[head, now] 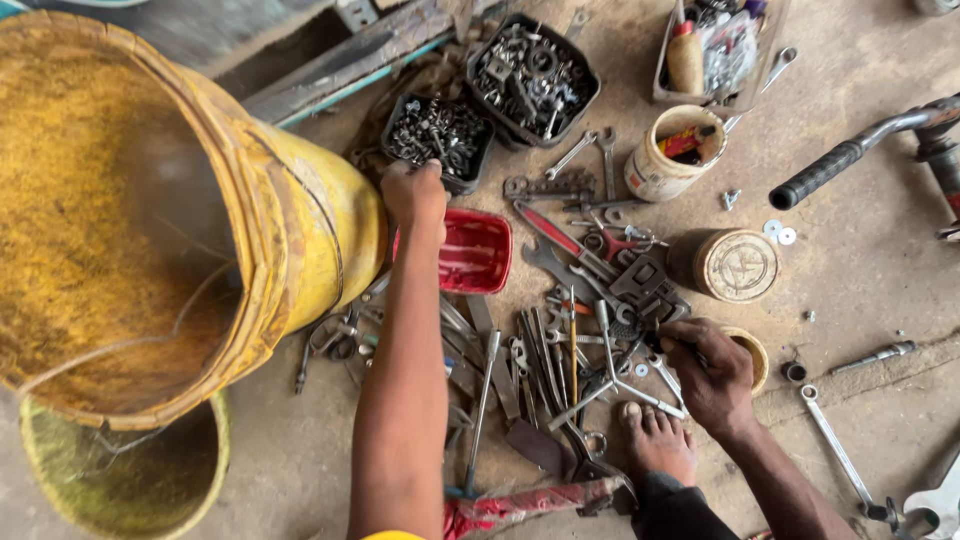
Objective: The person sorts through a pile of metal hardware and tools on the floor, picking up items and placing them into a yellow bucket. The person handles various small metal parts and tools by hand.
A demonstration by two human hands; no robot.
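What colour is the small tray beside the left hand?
The small tray is red; the head view shows it beside the left hand.

light: even, soft daylight | shadows: faint, short | glare: none | focus: sharp | edges: wide-angle stretch

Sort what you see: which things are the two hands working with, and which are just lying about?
In hand:
left hand reaching into the black tray of bolts
right hand picking among the spanners

Lying about:
yellow bucket
red tray
handlebar grip
round tin
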